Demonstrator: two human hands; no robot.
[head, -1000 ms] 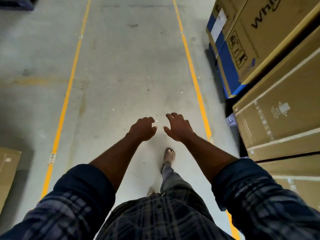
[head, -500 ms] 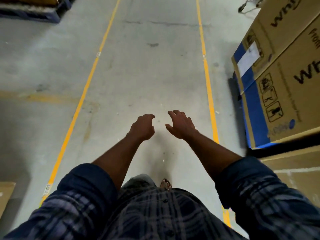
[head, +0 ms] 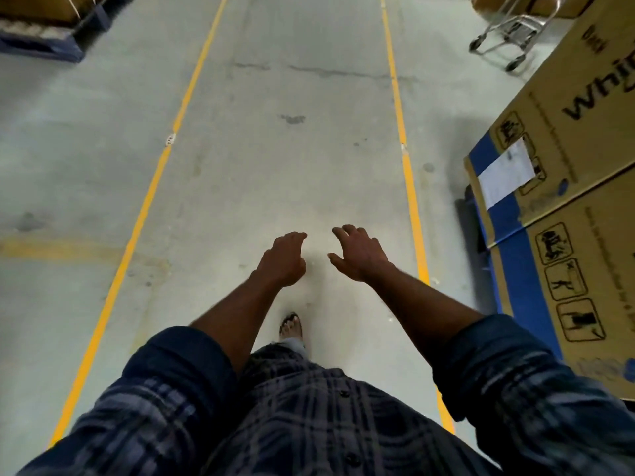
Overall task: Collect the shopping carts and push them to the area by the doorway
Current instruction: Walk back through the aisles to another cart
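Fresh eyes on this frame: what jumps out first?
Two bare forearms reach out mid-frame, left hand and right hand loosely curled, holding nothing, above a concrete floor. Yellow lines run up the floor on either side, marking an aisle. Big brown-and-blue cardboard boxes crowd the right edge, and a shopping cart shows its wheeled base at top right.

The person wears a dark blue plaid shirt with buttons, its sleeves rolled up, pale trousers, an open sandal.
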